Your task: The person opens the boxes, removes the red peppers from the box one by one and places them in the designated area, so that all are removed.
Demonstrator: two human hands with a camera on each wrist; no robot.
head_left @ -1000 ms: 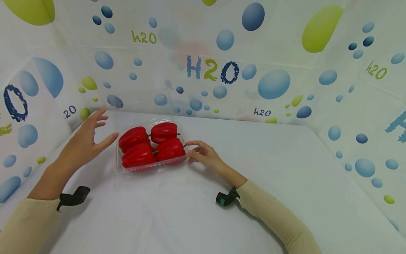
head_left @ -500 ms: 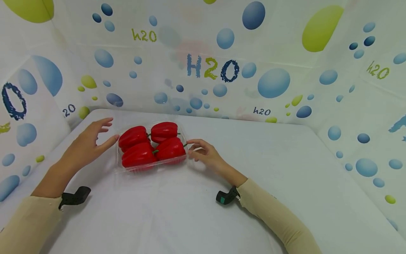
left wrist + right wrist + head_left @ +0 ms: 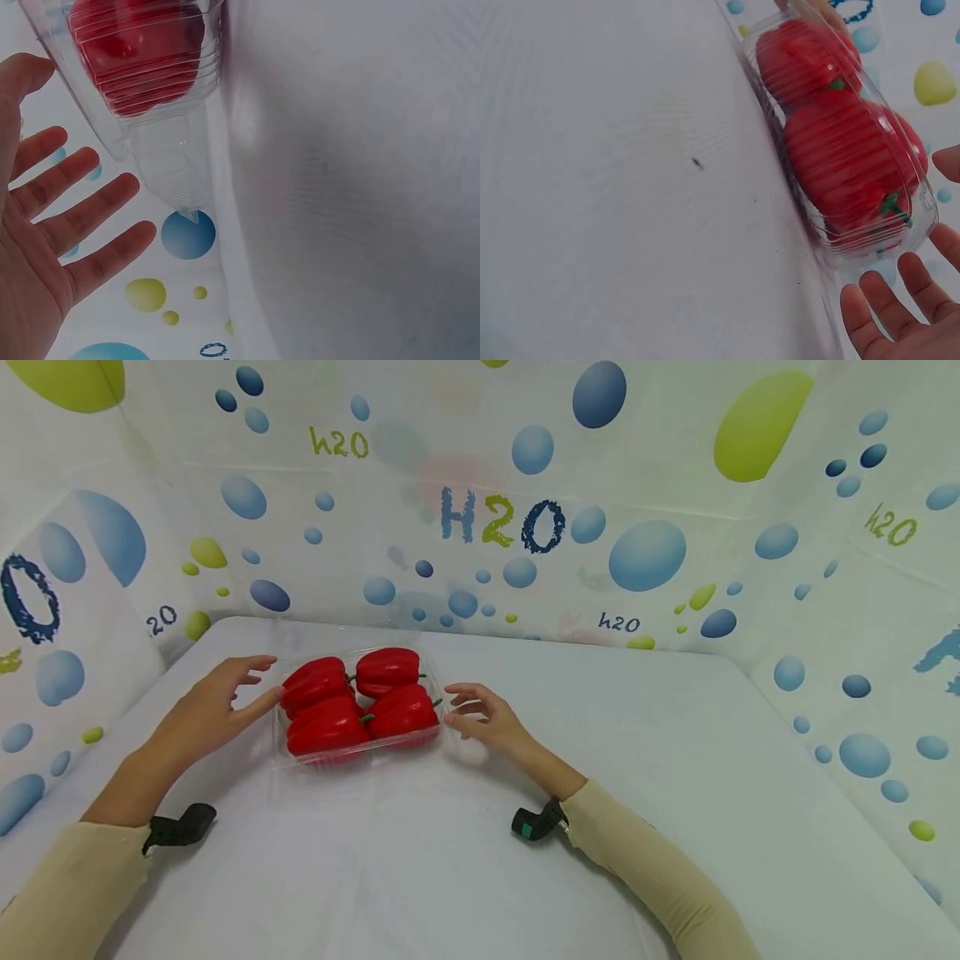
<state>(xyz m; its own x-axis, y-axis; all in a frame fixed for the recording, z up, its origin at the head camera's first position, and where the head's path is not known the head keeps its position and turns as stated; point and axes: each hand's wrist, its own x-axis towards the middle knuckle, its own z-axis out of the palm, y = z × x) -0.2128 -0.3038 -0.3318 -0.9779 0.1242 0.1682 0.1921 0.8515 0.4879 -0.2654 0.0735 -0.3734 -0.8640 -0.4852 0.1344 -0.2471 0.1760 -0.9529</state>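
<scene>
Several red bell peppers (image 3: 327, 727) with green stems lie in a clear plastic container (image 3: 367, 748) on the table. Its clear lid (image 3: 171, 154) leans back behind it. My left hand (image 3: 204, 714) is at the container's left end, fingers extended, the thumb tip right at the rim. At the opposite end is my right hand (image 3: 497, 727), fingers loosely bent and thumb tip close by the container's edge. In the right wrist view, the fingers of my right hand (image 3: 911, 319) are spread beside the container's ribbed end wall, holding nothing.
A white cloth (image 3: 600, 743) covers the table. Behind it and along the sides hangs a white sheet (image 3: 420, 468) with blue and green spots and H2O lettering. A black wrist camera (image 3: 183, 825) sits at the left cuff, another black camera (image 3: 536, 822) at the right.
The clear lid has tipped back, away from me. My left hand has come down and a little right to the container's left rim. My right hand's fingers have shifted slightly off the right end.
</scene>
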